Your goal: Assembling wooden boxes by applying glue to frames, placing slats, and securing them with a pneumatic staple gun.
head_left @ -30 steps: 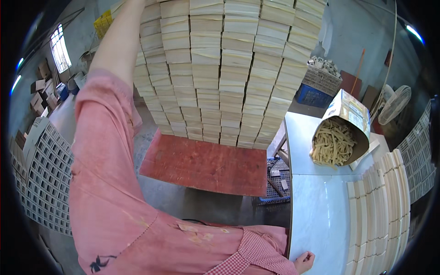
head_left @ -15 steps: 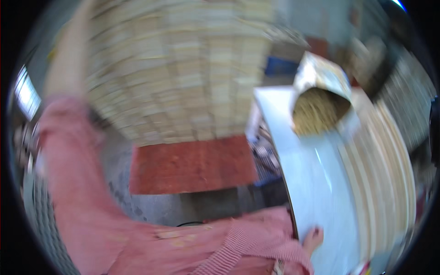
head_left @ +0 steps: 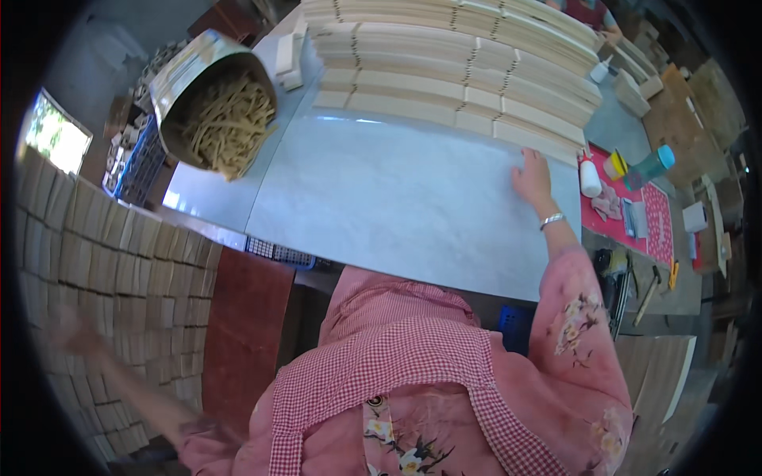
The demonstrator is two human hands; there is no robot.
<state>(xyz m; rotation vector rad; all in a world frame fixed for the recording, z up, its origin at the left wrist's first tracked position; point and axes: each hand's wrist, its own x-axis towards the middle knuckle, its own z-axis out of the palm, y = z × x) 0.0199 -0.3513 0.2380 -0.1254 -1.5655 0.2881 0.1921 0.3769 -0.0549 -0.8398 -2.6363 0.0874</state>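
My right hand lies on the pale blue-white tabletop, thumb and forefinger apart, fingertips by the nearest row of pale wooden pieces. It wears a bracelet and appears to hold nothing. My left hand is stretched out low on the left, in front of a tall stack of wooden blocks. Motion smears its fingers, so neither its grip nor any contact with the stack can be made out. At the table's far left corner stands an open-mouthed container with thin, pale strips inside.
A white bottle, a teal bottle and a pink cloth stand or lie on a red mat at right. A hammer is beyond the table's right edge. A reddish-brown board is at lower left. Another person is at the far side.
My view has swung right from the block stack to the table. My left arm, raised beside the stack before, now reaches low to the left. My right hand is now on the tabletop by the wood.
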